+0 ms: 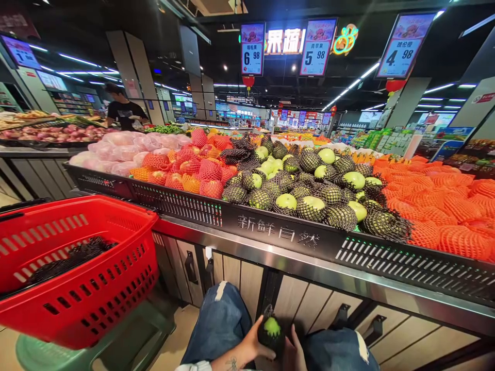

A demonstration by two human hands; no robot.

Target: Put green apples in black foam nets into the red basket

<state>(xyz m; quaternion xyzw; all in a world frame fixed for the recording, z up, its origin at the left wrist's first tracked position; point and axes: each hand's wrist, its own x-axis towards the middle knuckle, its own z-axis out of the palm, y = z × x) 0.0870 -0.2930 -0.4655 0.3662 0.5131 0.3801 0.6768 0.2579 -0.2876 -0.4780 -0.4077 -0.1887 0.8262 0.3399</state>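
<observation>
A green apple (271,326) in a black foam net is low in the head view, between my knees. Its bare green top shows through the net's opening, and the net's end sticks up above it. My left hand (252,344) is wrapped round the apple's left side, thumb and fingers closed on it. Against its lower right side is my right hand (296,351), fingers curved about the netted fruit; part of this hand is hidden in shadow. In front, several green apples (311,205) in black nets lie heaped in a black display tray (270,229).
A red shopping basket (88,288) with black nets (77,257) inside stands on a green stool (127,330) at left. Red-netted fruit (185,167) and orange-netted fruit (444,206) flank the apples. Wooden cabinet doors (305,299) face my knees. A person (126,111) stands far left.
</observation>
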